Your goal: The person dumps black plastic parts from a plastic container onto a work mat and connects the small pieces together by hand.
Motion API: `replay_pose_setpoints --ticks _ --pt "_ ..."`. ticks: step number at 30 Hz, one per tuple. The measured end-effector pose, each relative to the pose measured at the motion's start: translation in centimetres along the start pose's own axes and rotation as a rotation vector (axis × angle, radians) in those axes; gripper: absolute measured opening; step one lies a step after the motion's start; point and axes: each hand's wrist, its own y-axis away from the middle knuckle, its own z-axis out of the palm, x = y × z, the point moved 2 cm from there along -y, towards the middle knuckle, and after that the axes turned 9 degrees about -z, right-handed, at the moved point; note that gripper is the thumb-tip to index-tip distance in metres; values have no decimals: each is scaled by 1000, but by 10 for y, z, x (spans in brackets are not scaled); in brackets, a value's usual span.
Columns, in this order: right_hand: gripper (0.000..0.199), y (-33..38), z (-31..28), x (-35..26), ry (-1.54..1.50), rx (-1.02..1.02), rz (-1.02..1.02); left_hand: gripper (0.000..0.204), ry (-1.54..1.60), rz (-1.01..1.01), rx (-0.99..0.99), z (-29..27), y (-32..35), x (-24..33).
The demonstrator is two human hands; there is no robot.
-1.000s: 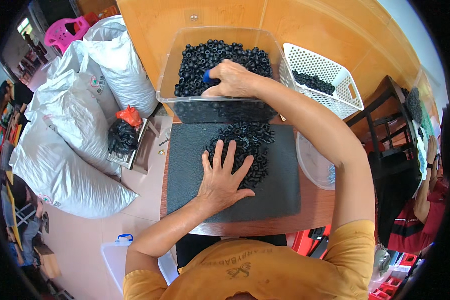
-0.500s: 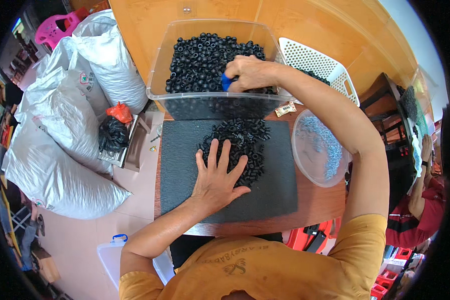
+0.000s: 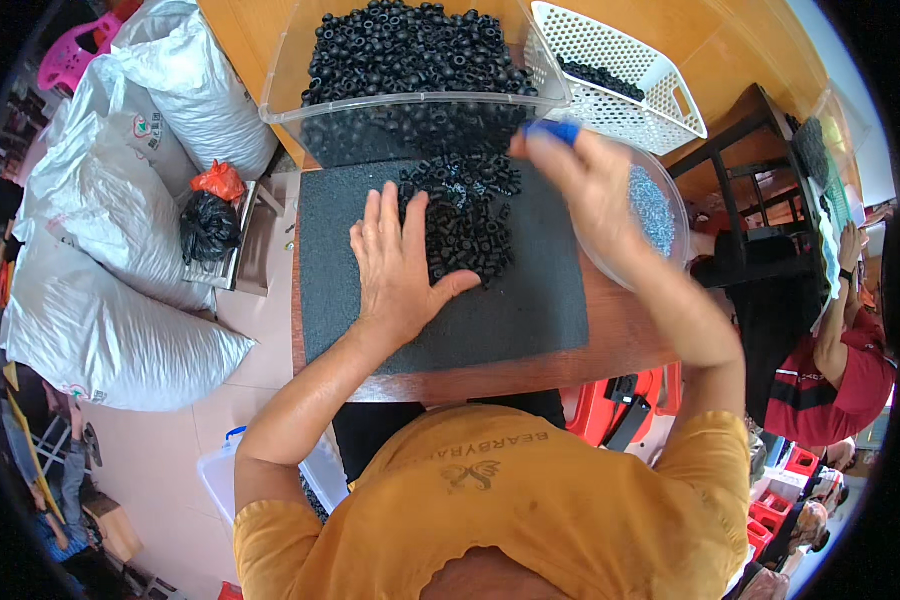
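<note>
My left hand (image 3: pixel 395 265) lies with fingers outstretched and thumb spread on a dark grey mat (image 3: pixel 540 320). It rests along the left side of a pile of small black ring-like parts (image 3: pixel 470 235). Smeared by motion, my right hand (image 3: pixel 600 195) is over the mat's right edge, near a round clear tub (image 3: pixel 682 235) of small silvery-blue pieces. Its fingers are closed round a blue object (image 3: pixel 553 130) whose kind I cannot make out. Behind the mat stands a clear plastic bin (image 3: pixel 410 98) heaped with black parts (image 3: pixel 400 50).
A white perforated basket (image 3: pixel 670 115) with black parts stands at the back right. On the left are several full white sacks (image 3: pixel 130 335) and a small stool with a black bag (image 3: pixel 210 225) and a red bag (image 3: pixel 217 181). A co-worker in a red shirt (image 3: pixel 840 385) is at right.
My right hand has come out of the bin toward me and to the right, with the blue object. The left hand has shifted to the pile's left side. The view has tilted nearer to me.
</note>
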Motion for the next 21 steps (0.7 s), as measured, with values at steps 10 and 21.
replay_pose_setpoints --ticks 10,21 --pt "28 117 70 24 86 223 214 59 178 -132 60 12 6 -5" --pt "30 111 97 22 113 376 239 42 332 -229 219 32 9 22"
